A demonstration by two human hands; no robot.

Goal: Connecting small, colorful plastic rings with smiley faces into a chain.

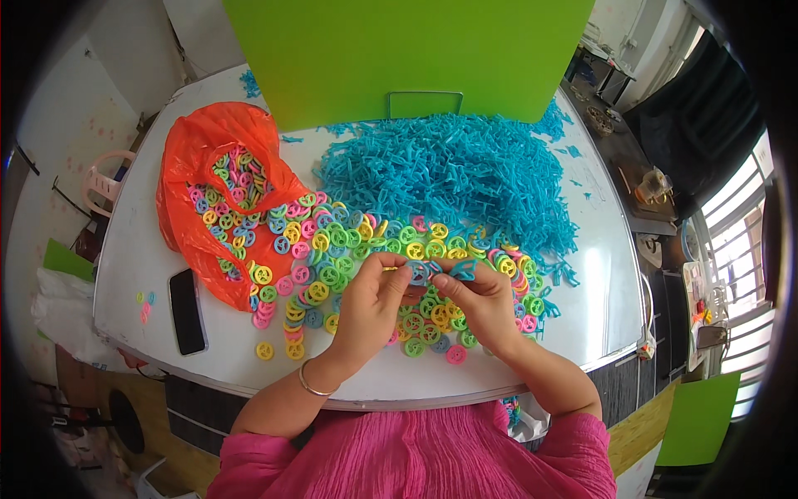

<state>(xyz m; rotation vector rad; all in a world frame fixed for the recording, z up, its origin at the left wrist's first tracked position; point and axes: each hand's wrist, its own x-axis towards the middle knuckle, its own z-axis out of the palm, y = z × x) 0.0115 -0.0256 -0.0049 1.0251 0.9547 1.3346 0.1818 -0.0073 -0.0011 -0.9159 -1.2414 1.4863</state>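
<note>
Fingertips of the left hand (370, 298) are nearly closed in a pinch around a pale-blue spoked wheel (417, 274); the right hand's (486, 306) thumb and forefinger likewise grip a teal plastic piece (462, 270). Both sit near the clock's centre, above loose multicoloured wheels (342, 264). The teal heap (440, 170) lies toward twelve to one, the red plastic bag (179, 187) toward ten. Wheel and piece look light, fairly stiff and perhaps slick; the thin spokes might snap, so the rim seems the better hold. The teal piece's long axis runs roughly nine to three o'clock, its visible end toward three; the wheel, being round, has none, and its exact tilt is hidden by fingers.
</note>
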